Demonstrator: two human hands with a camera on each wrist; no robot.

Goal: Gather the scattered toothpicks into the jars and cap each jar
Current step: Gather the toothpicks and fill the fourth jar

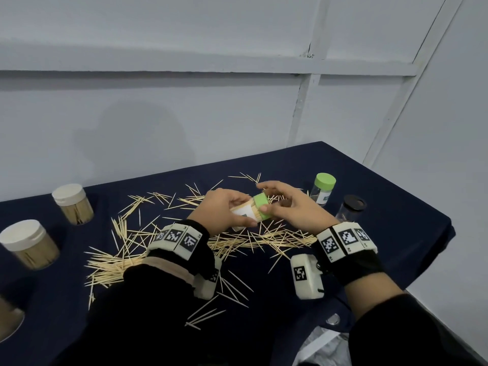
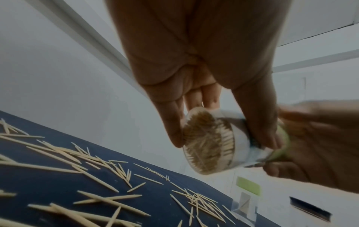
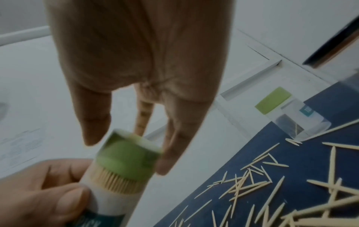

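Observation:
A clear jar (image 1: 244, 213) packed with toothpicks lies tilted on its side in the air above the table, and my left hand (image 1: 224, 210) grips its body. My right hand (image 1: 287, 204) pinches the green cap (image 1: 262, 206) on the jar's mouth between thumb and fingers. The left wrist view shows the jar's base (image 2: 209, 145) full of toothpick ends. In the right wrist view the green cap (image 3: 126, 158) sits over the toothpick tips, between my thumb and fingers (image 3: 174, 153). Loose toothpicks (image 1: 264, 240) lie scattered across the dark blue cloth (image 1: 383, 233) under both hands.
Two white-capped jars (image 1: 72, 204) (image 1: 29, 244) full of toothpicks stand at the left. A nearly empty green-capped jar (image 1: 322, 188) and a black-capped jar (image 1: 351, 210) stand at the right, behind my right hand. The table's right edge (image 1: 449, 228) is close by.

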